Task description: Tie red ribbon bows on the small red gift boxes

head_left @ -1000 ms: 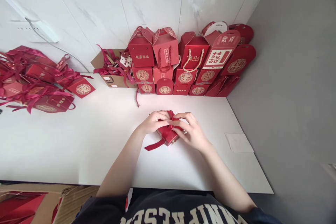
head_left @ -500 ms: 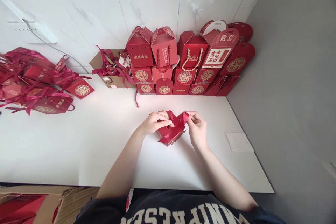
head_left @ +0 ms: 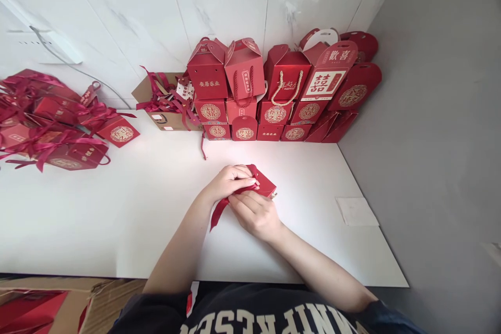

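Note:
A small red gift box (head_left: pixel 266 183) lies on the white table between my hands, with a gold cord at its right corner. Dark red ribbon (head_left: pixel 219 214) runs across the top of the box, and one tail hangs off toward me on the left. My left hand (head_left: pixel 231 181) is closed over the box's left side, pinching the ribbon near the middle. Just below it, my right hand (head_left: pixel 256 214) is closed on the ribbon at the box's near side. Its fingertips are partly hidden.
Stacked red gift boxes (head_left: pixel 270 115) stand along the tiled wall. Left of them is a cardboard box (head_left: pixel 168 121) of ribbons and tags. Ribboned boxes (head_left: pixel 78 154) are heaped at far left. A white paper (head_left: pixel 357 212) lies near the grey partition (head_left: pixel 430 141).
My right hand has moved from the box's right side down and left, carrying the ribbon across. The ribbon tail now hangs to the left. My left hand stays nearly in place.

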Motion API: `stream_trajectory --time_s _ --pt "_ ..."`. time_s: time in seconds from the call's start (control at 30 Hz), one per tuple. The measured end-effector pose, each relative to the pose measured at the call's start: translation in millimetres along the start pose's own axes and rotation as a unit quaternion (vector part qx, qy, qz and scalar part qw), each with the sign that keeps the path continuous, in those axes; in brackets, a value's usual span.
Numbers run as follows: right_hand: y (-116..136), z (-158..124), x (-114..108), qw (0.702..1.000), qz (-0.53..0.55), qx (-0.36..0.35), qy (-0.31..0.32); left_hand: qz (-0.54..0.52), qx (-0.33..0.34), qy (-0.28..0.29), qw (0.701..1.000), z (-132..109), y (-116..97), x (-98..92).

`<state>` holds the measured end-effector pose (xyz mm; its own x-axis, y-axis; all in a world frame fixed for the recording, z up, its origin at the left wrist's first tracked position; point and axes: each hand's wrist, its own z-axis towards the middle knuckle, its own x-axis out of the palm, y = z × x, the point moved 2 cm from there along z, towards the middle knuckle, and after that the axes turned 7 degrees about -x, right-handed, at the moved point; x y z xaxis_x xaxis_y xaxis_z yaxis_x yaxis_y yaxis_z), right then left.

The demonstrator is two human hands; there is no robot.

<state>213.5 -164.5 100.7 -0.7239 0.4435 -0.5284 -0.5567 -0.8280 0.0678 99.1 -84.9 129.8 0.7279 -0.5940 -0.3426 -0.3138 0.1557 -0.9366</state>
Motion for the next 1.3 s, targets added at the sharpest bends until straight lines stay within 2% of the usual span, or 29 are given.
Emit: stream_trajectory --time_s 0.1,0.27,0.4,0.43,0.5,0.57,0.6,0.67,0.73,0.83,0.9,1.0,1.07,1.2,1.3 --pt "0.7 -3.7 5.4 0.999 0.014 -0.004 0.032 0.014 -0.013 0.017 1.0 -0.6 -4.8 -0.9" --pt "-0.2 -5.0 11.6 0.995 0.032 0.037 0.087 0.073 -0.032 0.034 0.996 0.3 -6.6 -1.7" --pt "1.4 4.0 0.1 0.991 0.108 0.036 0.077 0.118 -0.022 0.018 0.993 1.3 -6.1 -1.6" --pt "-0.2 6.6 -5.5 0.987 0.136 0.055 0.062 0.124 -0.015 0.017 0.992 0.8 -6.9 -1.3" --pt "-9.0 10.2 -17.5 0.977 0.151 0.15 0.018 0.132 -0.004 0.009 0.991 -1.6 -9.8 -0.8" --pt "-23.3 10.9 -27.0 0.954 0.107 0.28 -0.001 0.147 -0.007 -0.013 0.989 -4.7 -13.9 -0.3" --pt "-30.9 10.9 -29.7 0.94 0.085 0.331 0.013 0.156 -0.014 -0.028 0.987 -6.3 -16.2 -0.1" --pt "-44.9 11.5 -31.7 0.92 0.074 0.38 0.066 0.179 -0.032 -0.041 0.982 -8.7 -20.8 0.7" --pt "-56.0 13.0 -31.7 0.911 0.111 0.382 0.107 0.192 -0.043 -0.028 0.98 -9.8 -25.3 1.3" --pt "-67.4 14.7 -33.3 0.89 0.207 0.384 0.134 0.194 -0.059 0.012 0.979 -9.9 -30.5 0.2" --pt "-72.2 14.5 -34.8 0.852 0.293 0.411 0.14 0.187 -0.08 0.032 0.979 -9.9 -31.9 -2.2" --pt "-75.5 13.2 -35.0 0.778 0.425 0.444 0.132 0.166 -0.121 0.055 0.977 -10.1 -31.6 -6.1" --pt "-76.1 11.5 -33.5 0.748 0.469 0.453 0.124 0.153 -0.141 0.071 0.976 -9.6 -30.8 -8.5" --pt "-76.6 5.5 -28.4 0.731 0.487 0.465 0.11 0.148 -0.186 0.102 0.966 -5.1 -29.2 -13.6" --pt "-76.0 2.4 -26.5 0.724 0.494 0.469 0.104 0.106 -0.236 0.147 0.955 0.4 -27.8 -16.0"
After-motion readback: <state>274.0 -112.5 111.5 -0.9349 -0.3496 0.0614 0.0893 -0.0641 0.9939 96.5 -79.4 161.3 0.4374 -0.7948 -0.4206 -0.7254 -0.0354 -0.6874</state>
